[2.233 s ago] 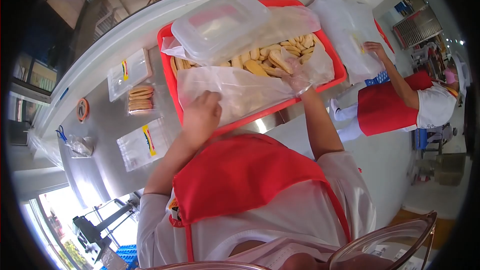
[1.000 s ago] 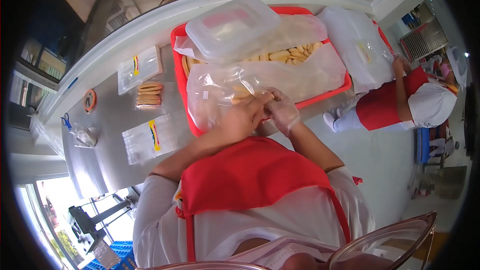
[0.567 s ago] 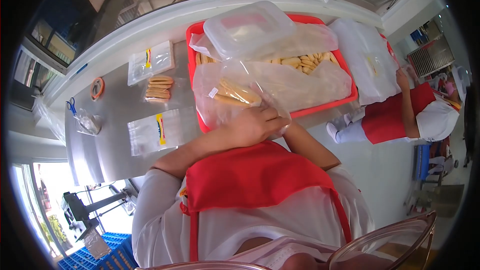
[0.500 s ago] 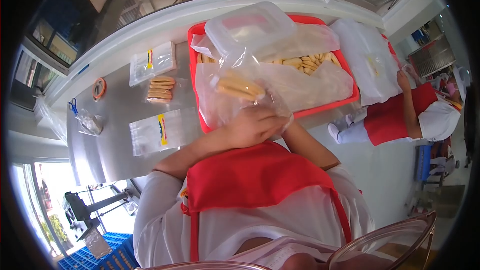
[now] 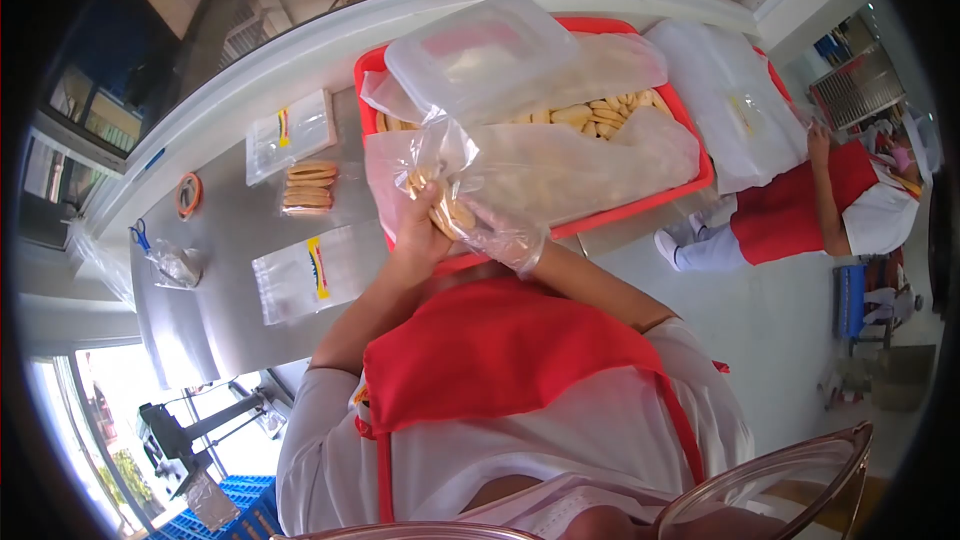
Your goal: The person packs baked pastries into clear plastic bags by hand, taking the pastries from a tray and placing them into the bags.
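In front of a red tray [image 5: 632,208], a clear plastic bag [image 5: 450,145] with several finger-shaped biscuits [image 5: 456,216] inside is between my hands. My bare left hand [image 5: 421,228] grips the bag and biscuits from the left side. On the right, my right hand [image 5: 508,236], in a clear glove, closes on the same bag; some fingertips are hidden by shiny plastic. More biscuits [image 5: 607,115] lie in the tray, partly under translucent sheets [image 5: 545,170]. A clear plastic lid [image 5: 480,50] rests over the tray's back left part.
Left on the metal table [image 5: 225,210] are a filled pack [image 5: 309,187], labelled bags [image 5: 312,272], stacked bags [image 5: 290,137], tape [image 5: 188,195] and scissors [image 5: 139,235]. A wrapped white bundle [image 5: 725,105] is right of the tray. Another person [image 5: 810,205] stands at the right.
My left hand has moved left, from over my gloved hand to the bag's left side. My gloved hand has also moved left and now shows more fully. The bagged biscuits have tilted more upright.
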Demonstrator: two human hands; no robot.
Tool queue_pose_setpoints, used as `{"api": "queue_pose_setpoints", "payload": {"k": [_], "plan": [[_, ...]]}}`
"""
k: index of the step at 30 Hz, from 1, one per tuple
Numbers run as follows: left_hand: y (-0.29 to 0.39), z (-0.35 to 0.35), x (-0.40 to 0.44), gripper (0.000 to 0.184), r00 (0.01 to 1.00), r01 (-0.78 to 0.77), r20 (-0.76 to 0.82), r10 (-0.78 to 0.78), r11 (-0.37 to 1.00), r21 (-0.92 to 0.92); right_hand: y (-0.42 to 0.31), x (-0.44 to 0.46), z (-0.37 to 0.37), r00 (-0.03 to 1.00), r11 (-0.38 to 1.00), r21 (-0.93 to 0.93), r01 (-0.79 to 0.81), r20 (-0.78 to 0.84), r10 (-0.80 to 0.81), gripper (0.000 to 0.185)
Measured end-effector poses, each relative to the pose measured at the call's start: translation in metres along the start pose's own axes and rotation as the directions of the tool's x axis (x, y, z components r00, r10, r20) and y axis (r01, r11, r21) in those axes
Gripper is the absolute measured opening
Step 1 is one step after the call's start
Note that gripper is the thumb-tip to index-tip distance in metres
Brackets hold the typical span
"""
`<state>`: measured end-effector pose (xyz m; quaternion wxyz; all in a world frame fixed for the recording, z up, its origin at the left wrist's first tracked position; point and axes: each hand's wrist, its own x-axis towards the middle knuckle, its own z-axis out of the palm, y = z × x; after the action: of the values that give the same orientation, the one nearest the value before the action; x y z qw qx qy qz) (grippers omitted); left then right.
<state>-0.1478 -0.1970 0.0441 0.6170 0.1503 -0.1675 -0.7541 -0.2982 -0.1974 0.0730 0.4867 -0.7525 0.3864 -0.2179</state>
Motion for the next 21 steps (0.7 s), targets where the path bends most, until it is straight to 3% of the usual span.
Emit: {"api": "queue_pose_setpoints", "payload": {"k": [2,5,6,8,9,10,12,13,14,17,20,21], "plan": [[-0.003,-0.018,0.001,0.039,0.998,0.027,-0.053,-0.028,0.999,-0.022,-0.014,-0.003,-0.009,0.996,0.991,-0.099,0.087,0.03,-0.085,0.059],[0.001,-0.03,-0.002,0.029,0.999,-0.005,-0.048,-0.002,0.99,-0.142,-0.003,-0.008,-0.039,0.973,1.0,-0.01,0.015,0.232,-0.013,0.049],[0.006,-0.03,-0.006,0.029,0.999,-0.031,-0.047,0.024,0.987,-0.157,0.004,-0.014,-0.064,0.954,0.989,0.11,-0.102,0.292,0.066,0.044],[0.014,-0.026,-0.011,0.029,0.995,-0.054,-0.087,0.037,0.978,-0.201,0.025,-0.012,-0.114,0.969,0.96,0.168,-0.226,0.142,0.203,0.033],[0.016,-0.021,-0.015,0.03,0.991,-0.046,-0.133,0.016,0.972,-0.232,0.042,-0.004,-0.137,0.963,0.962,0.123,-0.244,-0.086,0.255,0.025],[0.016,-0.019,-0.018,0.03,0.984,-0.037,-0.18,-0.011,0.964,-0.262,0.064,0.01,-0.16,0.895,0.925,0.281,-0.255,-0.294,0.336,0.022],[0.016,-0.021,-0.016,0.031,0.992,-0.003,-0.125,-0.03,0.966,-0.259,0.1,0.026,-0.188,0.825,0.961,0.065,-0.267,-0.501,0.263,0.02],[0.016,-0.021,-0.014,0.031,0.995,0.008,-0.095,-0.033,0.967,-0.256,0.112,0.029,-0.198,0.882,0.911,-0.316,-0.266,-0.461,0.098,0.022],[0.016,-0.019,-0.013,0.03,0.992,-0.002,-0.125,-0.031,0.967,-0.255,0.113,0.033,-0.204,0.934,0.726,-0.652,-0.217,-0.356,-0.04,0.024],[0.016,-0.014,-0.014,0.031,0.988,-0.011,-0.155,-0.026,0.972,-0.233,0.112,0.052,-0.207,0.958,0.64,-0.727,-0.248,-0.083,0.276,0.049],[0.018,-0.019,-0.014,0.031,0.994,0.019,-0.101,-0.04,0.979,-0.203,0.089,0.059,-0.202,0.929,0.629,-0.701,-0.335,-0.134,0.346,0.055],[0.018,-0.017,-0.015,0.032,0.992,0.021,-0.118,-0.047,0.977,-0.212,0.069,0.061,-0.2,0.92,0.559,-0.77,-0.308,-0.089,0.383,0.055]]}}
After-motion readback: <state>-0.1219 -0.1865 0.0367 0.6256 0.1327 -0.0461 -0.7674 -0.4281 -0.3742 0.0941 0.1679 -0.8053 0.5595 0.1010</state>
